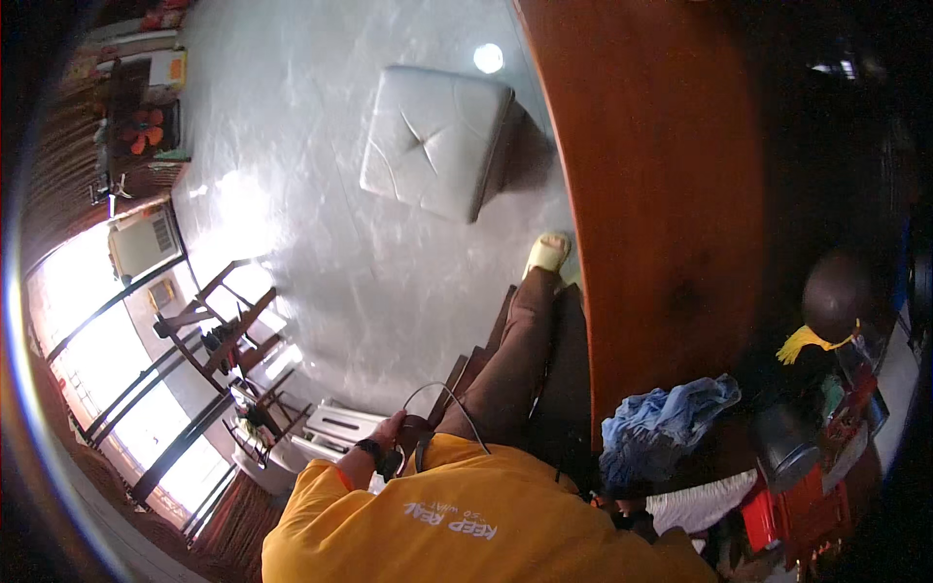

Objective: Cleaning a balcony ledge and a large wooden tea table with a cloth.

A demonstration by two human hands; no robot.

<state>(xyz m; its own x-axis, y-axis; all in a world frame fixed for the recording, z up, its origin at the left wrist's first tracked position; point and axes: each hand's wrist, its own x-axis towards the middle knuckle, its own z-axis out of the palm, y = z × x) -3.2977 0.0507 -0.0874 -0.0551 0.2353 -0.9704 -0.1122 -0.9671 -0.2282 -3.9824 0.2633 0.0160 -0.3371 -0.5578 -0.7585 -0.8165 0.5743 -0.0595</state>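
Note:
My left hand (390,428), with a dark band on its wrist, is low beside my waist. Its fingers are bent next to a dark brown object (417,428); whether they grip it I cannot tell. From there a thin cable (444,386) arcs over to the hem of my yellow shirt (452,525). A dark shape below the crumpled blue cloth (663,423) may be my right hand, but shade and my sleeve hide it. The cloth lies at the near end of a reddish-brown wooden surface (656,182). One foot, in a pale yellow slipper (548,253), rests on the floor.
A grey tufted stool (437,142) stands on the glossy grey floor (313,182). To the left are a wooden frame stand (240,331), a white plastic chair (342,423) and bright windows (95,328). A dark cylindrical container (787,452) and red items (809,503) are at lower right.

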